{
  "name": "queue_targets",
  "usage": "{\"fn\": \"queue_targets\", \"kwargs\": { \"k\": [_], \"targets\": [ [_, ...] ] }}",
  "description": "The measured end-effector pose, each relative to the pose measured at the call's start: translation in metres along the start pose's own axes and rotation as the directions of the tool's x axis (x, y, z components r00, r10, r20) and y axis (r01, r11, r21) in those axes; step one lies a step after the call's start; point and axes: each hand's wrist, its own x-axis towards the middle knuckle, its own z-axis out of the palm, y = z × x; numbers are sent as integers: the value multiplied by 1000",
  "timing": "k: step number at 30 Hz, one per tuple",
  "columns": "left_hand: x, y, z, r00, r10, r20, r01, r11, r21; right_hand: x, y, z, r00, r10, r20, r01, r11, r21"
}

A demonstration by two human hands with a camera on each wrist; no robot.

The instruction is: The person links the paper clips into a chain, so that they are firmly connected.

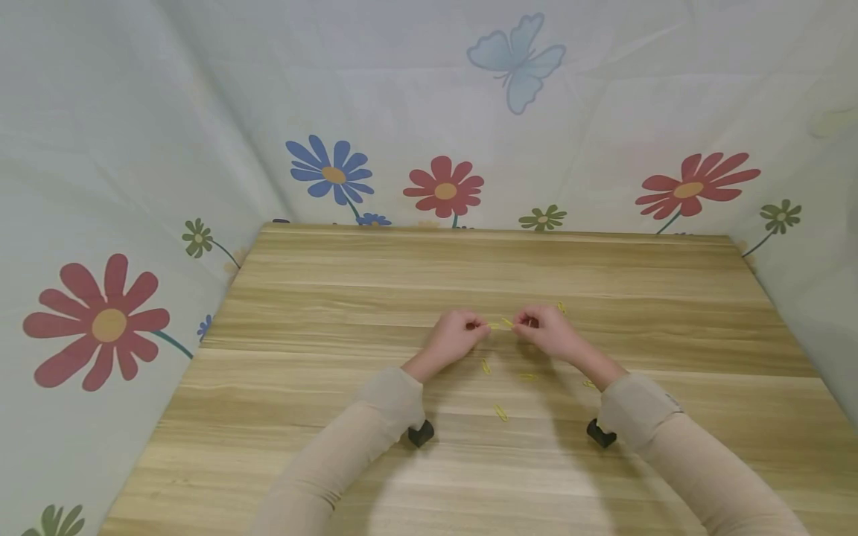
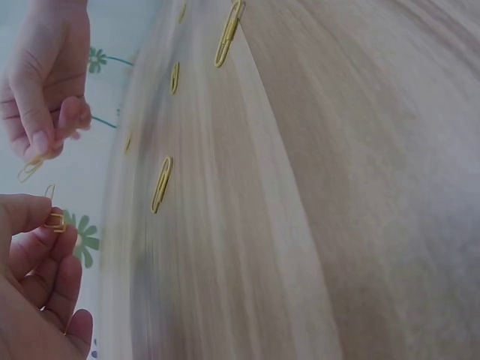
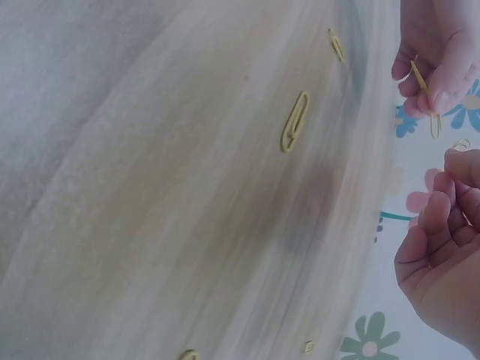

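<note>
And here we go: L hand (image 1: pixel 453 336) pinching yellow wire w/ thumb & fingertips, R hand (image 1: pixel 551 332) pinching a paper clip (image 2: pixel 30 169) of its own, both up over the wooden table (image 1: pixel 268 432), tips near each other, the wire ends just apart, no contact. L side shows two bits of yellow wire (image 3: pixel 436 126), can't tell if that's one clip or two linked. Risk no. 1, IMO: a slip, b/c thin smooth wire sits right at the fingertips, so any sideways push could twist it or pop it out. No. 2: bad alignment, b/c the ends look angled differently; they'd prob. skid past each other. No. 3: bent wire if forced. Five loose clips (image 1: pixel 501 412) lie about on the tabletop below & around, so a dropped one could get mixed in, or a low wrist could nudge them.
</note>
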Motion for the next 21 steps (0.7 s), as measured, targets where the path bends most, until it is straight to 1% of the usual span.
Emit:
{"fn": "queue_targets", "kwargs": {
  "k": [7, 12, 16, 21],
  "targets": [
    [2, 4, 1, 1000, -22, 16, 24, 995, -96, 0, -8, 1, 999, -29, -38, 28, 1000, -9],
    [1, 9, -1, 999, -39, 35, 44, 989, -141, 0, -10, 3, 997, -48, -59, 48, 999, -7],
    [0, 11, -2, 998, -51, 46, 57, 986, -156, 1, -9, 5, 994, -75, -77, 71, 996, -50],
    [0, 13, -3, 997, -55, 50, 63, 983, -173, 1, -10, 6, 984, -136, -114, 121, 984, -132]
  ]
}}
